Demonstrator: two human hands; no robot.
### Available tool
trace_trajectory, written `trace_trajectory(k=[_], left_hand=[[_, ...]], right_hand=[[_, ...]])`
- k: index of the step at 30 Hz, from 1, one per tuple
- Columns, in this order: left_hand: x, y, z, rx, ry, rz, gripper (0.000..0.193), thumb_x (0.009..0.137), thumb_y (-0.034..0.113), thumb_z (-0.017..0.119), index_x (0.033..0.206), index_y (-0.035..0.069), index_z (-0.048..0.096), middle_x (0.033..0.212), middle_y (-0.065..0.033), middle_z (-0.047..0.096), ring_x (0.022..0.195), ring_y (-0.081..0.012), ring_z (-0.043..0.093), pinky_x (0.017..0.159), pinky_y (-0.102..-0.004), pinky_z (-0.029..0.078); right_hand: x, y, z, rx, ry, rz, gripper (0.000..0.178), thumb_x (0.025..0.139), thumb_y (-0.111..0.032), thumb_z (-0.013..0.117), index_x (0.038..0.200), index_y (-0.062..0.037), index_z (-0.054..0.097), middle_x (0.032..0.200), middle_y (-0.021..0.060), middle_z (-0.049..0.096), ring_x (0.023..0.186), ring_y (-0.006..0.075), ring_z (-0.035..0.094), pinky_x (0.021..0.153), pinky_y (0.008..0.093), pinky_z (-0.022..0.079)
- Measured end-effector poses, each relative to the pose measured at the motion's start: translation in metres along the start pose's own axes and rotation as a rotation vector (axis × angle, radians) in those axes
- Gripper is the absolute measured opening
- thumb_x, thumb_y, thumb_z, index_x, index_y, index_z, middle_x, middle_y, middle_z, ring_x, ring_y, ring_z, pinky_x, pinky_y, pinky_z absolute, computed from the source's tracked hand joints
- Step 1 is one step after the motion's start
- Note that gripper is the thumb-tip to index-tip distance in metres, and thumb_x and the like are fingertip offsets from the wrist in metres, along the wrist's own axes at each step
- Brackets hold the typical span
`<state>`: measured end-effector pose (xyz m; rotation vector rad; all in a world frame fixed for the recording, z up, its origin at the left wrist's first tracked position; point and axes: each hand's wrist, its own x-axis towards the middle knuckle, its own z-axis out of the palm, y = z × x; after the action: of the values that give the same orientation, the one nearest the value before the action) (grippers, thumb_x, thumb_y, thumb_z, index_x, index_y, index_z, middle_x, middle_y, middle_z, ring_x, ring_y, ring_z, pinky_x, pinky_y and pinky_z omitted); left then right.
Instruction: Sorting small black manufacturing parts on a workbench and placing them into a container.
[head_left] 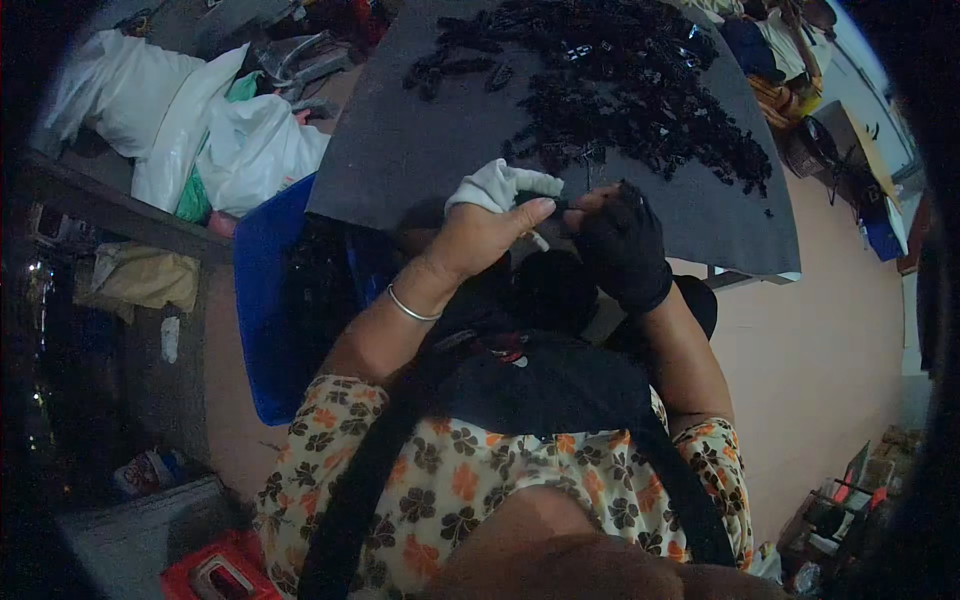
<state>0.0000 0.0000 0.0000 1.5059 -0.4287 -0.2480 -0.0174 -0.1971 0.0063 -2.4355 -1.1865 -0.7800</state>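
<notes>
My left hand, its fingers wrapped in white cloth and a metal bangle at the wrist, is closed in a pinch at the near edge of the grey table. Opposite it is my right hand, in a black glove with bare fingertips, its fingers curled in. A small dark piece sits between the two hands; its kind is too dim to make out. Beyond the hands spreads a large pile of small black parts, and several longer black pieces lie left of it.
A blue plastic bin with dark contents stands at my left, beside the table. White sacks rest on a ledge at the far left. A red crate is at lower left. Boxes and a round dark object stand along the right.
</notes>
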Motion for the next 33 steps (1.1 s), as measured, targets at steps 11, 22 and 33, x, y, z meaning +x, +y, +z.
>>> trace_trajectory(k=[11, 22, 33], left_hand=[[-0.010, 0.011, 0.017, 0.191, 0.010, 0.141, 0.020, 0.084, 0.006, 0.057, 0.103, 0.000, 0.059, 0.090, -0.0094, 0.061, 0.074, -0.0112, 0.060, 0.061, -0.0230, 0.050], [0.091, -0.008, -0.129, 1.375, 0.512, 0.355, 0.044, 0.076, 0.034, 0.065, 0.107, 0.003, 0.059, 0.104, -0.0180, 0.060, 0.098, -0.0325, 0.057, 0.084, -0.0384, 0.045], [0.100, -0.035, -0.112, 1.276, 0.459, 0.186, 0.029, 0.078, 0.017, 0.058, 0.104, 0.004, 0.060, 0.105, -0.0179, 0.059, 0.100, -0.0328, 0.056, 0.084, -0.0380, 0.045]], right_hand=[[-0.016, 0.009, 0.018, 0.740, -0.078, 0.690, 0.026, 0.079, -0.006, 0.064, 0.102, -0.0001, 0.056, 0.091, 0.0069, 0.060, 0.086, 0.0151, 0.058, 0.076, 0.0301, 0.048], [0.010, 0.058, 0.012, 0.604, -0.003, 0.661, 0.027, 0.081, -0.021, 0.060, 0.102, -0.0044, 0.060, 0.099, 0.0141, 0.060, 0.091, 0.0232, 0.058, 0.077, 0.0363, 0.046], [0.037, 0.065, 0.029, -0.227, -0.113, 0.168, 0.058, 0.081, -0.027, 0.056, 0.133, -0.0106, 0.037, 0.140, 0.0142, 0.030, 0.128, 0.0318, 0.031, 0.104, 0.0420, 0.026]])
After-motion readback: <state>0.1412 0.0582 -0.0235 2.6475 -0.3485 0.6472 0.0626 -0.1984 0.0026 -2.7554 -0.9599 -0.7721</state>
